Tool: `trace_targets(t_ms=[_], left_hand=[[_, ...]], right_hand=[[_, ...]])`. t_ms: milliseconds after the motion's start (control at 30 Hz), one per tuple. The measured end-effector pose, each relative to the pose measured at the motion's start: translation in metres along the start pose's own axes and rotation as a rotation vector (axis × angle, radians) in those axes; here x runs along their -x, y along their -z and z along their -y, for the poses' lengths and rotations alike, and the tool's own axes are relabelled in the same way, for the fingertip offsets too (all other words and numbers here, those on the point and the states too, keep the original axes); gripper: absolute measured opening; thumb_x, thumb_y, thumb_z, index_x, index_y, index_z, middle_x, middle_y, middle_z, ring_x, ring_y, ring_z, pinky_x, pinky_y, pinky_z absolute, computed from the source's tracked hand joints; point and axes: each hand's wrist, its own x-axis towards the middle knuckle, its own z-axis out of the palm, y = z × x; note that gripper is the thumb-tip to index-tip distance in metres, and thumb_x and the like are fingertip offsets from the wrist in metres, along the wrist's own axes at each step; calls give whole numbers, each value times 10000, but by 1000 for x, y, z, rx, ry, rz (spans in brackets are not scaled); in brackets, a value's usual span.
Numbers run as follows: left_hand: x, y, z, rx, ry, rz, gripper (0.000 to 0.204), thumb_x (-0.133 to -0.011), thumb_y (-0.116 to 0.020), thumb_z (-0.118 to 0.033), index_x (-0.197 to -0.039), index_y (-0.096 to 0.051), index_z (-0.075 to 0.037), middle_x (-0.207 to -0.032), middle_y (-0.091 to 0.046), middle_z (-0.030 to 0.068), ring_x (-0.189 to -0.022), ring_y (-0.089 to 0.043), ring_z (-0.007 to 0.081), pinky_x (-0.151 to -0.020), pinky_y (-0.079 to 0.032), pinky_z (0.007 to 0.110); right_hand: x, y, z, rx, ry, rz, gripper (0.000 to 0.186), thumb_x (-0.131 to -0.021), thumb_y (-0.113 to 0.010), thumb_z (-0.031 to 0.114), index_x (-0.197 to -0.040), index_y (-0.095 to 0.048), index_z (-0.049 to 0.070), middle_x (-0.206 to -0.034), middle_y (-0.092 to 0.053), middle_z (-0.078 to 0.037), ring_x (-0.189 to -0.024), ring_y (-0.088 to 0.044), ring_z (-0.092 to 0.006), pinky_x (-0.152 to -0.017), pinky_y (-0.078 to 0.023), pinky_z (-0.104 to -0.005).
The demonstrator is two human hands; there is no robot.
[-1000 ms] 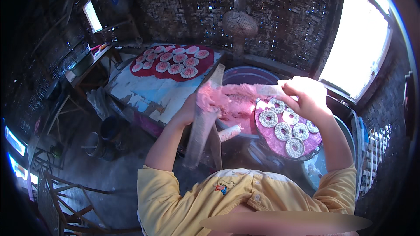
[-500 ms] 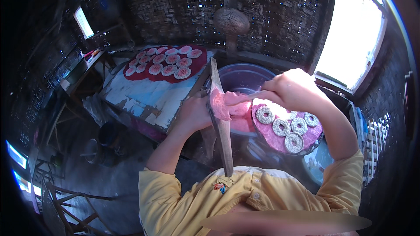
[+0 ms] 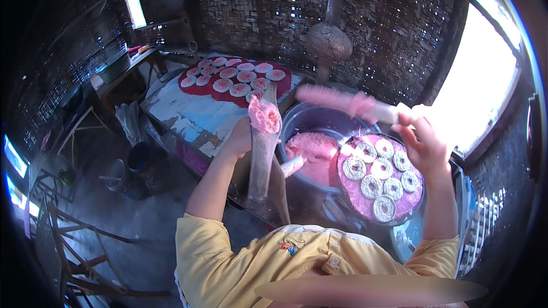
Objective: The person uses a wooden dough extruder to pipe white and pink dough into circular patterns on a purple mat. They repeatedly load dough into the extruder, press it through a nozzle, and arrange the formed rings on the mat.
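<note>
My left hand [image 3: 240, 140] grips a long flat wooden paddle [image 3: 261, 165], held nearly upright, with a lump of pink dough [image 3: 265, 115] on its top end. My right hand [image 3: 425, 145] is raised above a round tray [image 3: 357, 197] and holds a pink-coated stick [image 3: 342, 101] that points left over a dark bowl [image 3: 319, 115]. The stick is blurred. Pink batter [image 3: 313, 151] fills the bowl. The pink-lined tray carries several white dough rings [image 3: 381, 168].
A worn table [image 3: 194, 117] behind the bowl holds a red cloth [image 3: 197, 90] with several round pink-white cakes. A dark bucket [image 3: 142, 162] stands on the floor at left, a wooden chair frame [image 3: 74, 251] at lower left. Woven walls surround the space; a bright window [image 3: 474, 80] is at right.
My right hand has swung from over the bowl to the right, lifting the pink stick. My left hand has tilted the paddle upright, with the pink lump now on its top end.
</note>
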Motion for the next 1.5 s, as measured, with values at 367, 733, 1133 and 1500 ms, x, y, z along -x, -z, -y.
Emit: trace_targets(t_ms=[367,733,1133,1500], left_hand=[[-16,-18,-6,172,-158,-131,350,-647,-739,-133,-974,-628,-76,-919,-633,60,-843,-605,218,-774,-488,326],[-26,-28,40,538,-73,-13,278,-777,-662,-162,-1011,-642,-14,-949,-658,63,-853,-621,142,-730,-498,289],[-14,6,28,510,42,-30,348,-747,-678,23,-1060,-540,-37,-916,-589,42,-813,-594,141,-740,-524,258],[56,94,1,798,-495,-92,383,-667,-734,-243,-948,-509,-110,-938,-456,62,-884,-522,273,-948,-350,461]], right_hand=[[86,-102,18,-546,-610,142,147,-811,-675,63,-938,-630,5,-740,-601,-11,-676,-547,-61,-614,-444,-214],[56,-114,14,-9,-145,-112,151,-733,-708,160,-848,-671,69,-607,-555,-61,-512,-566,-222,-467,-431,-312],[58,-123,8,-277,-476,169,235,-779,-674,236,-948,-657,72,-813,-667,-125,-727,-661,-254,-662,-509,-331],[118,-140,22,-1077,-1060,784,552,-943,-496,364,-1367,-380,30,-1210,-549,-75,-1038,-530,-150,-881,-417,-283]])
